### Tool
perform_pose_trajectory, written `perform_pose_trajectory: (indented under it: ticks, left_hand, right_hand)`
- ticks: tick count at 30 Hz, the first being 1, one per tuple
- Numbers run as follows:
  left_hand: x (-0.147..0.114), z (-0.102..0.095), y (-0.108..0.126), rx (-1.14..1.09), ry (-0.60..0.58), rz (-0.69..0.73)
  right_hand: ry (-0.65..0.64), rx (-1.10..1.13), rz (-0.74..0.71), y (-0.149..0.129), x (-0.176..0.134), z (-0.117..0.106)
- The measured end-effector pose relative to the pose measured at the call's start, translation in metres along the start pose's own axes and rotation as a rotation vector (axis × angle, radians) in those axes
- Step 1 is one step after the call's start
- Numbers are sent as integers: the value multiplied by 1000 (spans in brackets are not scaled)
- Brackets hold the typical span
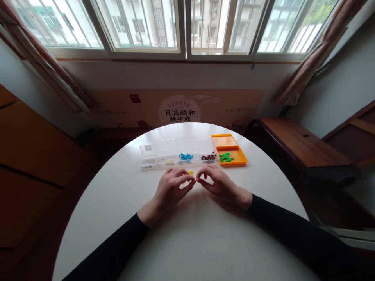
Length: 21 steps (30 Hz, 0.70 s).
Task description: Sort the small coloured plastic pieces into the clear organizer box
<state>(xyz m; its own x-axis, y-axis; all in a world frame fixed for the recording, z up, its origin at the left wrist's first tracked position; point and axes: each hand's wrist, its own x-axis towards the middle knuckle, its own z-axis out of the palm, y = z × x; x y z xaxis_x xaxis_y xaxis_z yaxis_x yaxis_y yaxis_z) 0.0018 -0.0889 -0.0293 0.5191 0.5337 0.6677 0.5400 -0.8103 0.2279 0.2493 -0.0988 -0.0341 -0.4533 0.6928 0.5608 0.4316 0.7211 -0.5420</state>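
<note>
My left hand (175, 184) and my right hand (217, 182) meet fingertip to fingertip above the table, thumbs and forefingers pinched. Whatever lies between the fingertips is too small to make out. Just behind my left fingers shows a yellow toy piece (190, 173), partly covered by that hand. Beyond the hands stand clear plastic boxes with lids raised. One holds small blue pieces (186, 157), another dark brown pieces (208, 157), another a few pale yellow pieces (168, 161). At the right end, an open orange box (240, 157) contains small green pieces (225, 157).
The round white table (187, 242) spans the middle of the view. To its right is a brown wooden bench (295, 144); an orange-brown cabinet (32, 164) stands at the left. A printed cardboard panel (234, 101) leans below the barred window, with curtains (316, 58) at both sides.
</note>
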Motion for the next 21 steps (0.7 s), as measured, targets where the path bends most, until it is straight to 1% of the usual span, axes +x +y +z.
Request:
perform_pose_trajectory:
  ticks: [2, 5, 9, 12, 16, 21]
  left_hand:
    - [1, -3, -2, 15, 25, -11]
    - [5, -11, -10, 76, 67, -105]
    - [7, -23, -34, 220, 167, -289]
    - [3, -27, -54, 318, 188, -394]
    - [-3, -27, -70, 378, 183, -480]
    - [-7, -27, -73, 381, 139, -517]
  right_hand:
    - [10, -8, 15, -1, 1, -1]
    - [16, -34, 28, -1, 0, -3]
    - [-34, -80, 16, 4, -3, -6]
    - [-75, -121, 6, 8, -6, -7]
    - [-96, -143, -16, 9, -6, -7]
    - [-95, -146, -12, 8, -6, -7]
